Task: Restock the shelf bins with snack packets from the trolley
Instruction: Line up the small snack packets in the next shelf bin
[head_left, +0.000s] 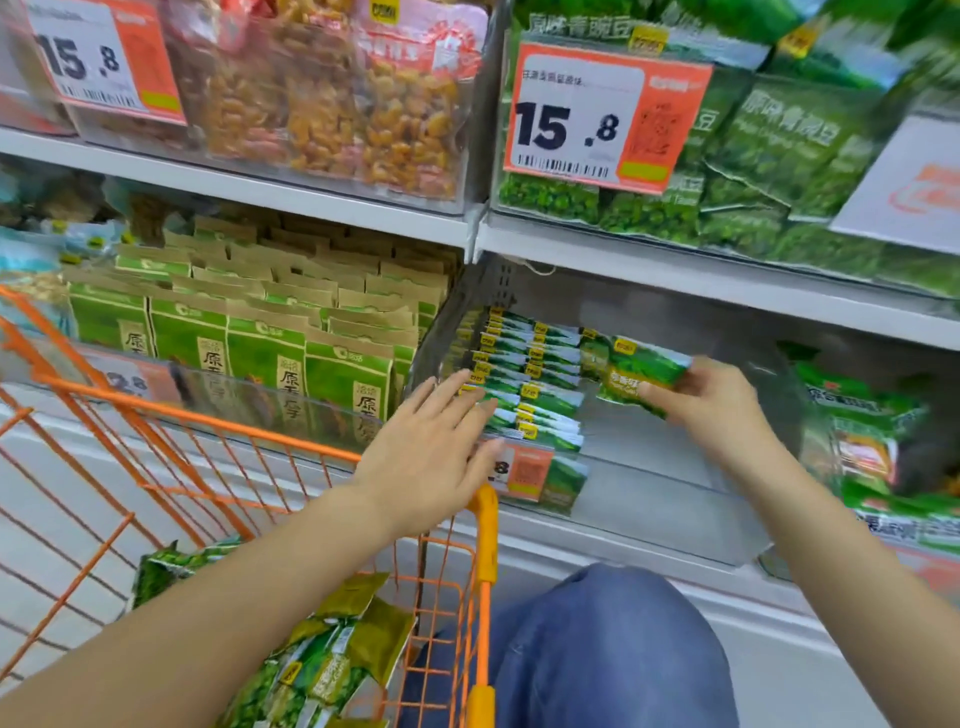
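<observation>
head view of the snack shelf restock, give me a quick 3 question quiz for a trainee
1. True or false: the right hand holds a green packet over the clear bin.
2. What does the left hand do? A) grips the trolley B) lies open against the packet rows C) holds a price tag
3. Fill in: the tag above the bin reads ____.

Key: 1 true; 2 B; 3 15.8

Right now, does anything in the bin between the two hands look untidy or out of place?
Only mildly. The row of packets fills the left of the bin; its right side is bare, and the packet in the right hand is tilted.
</observation>
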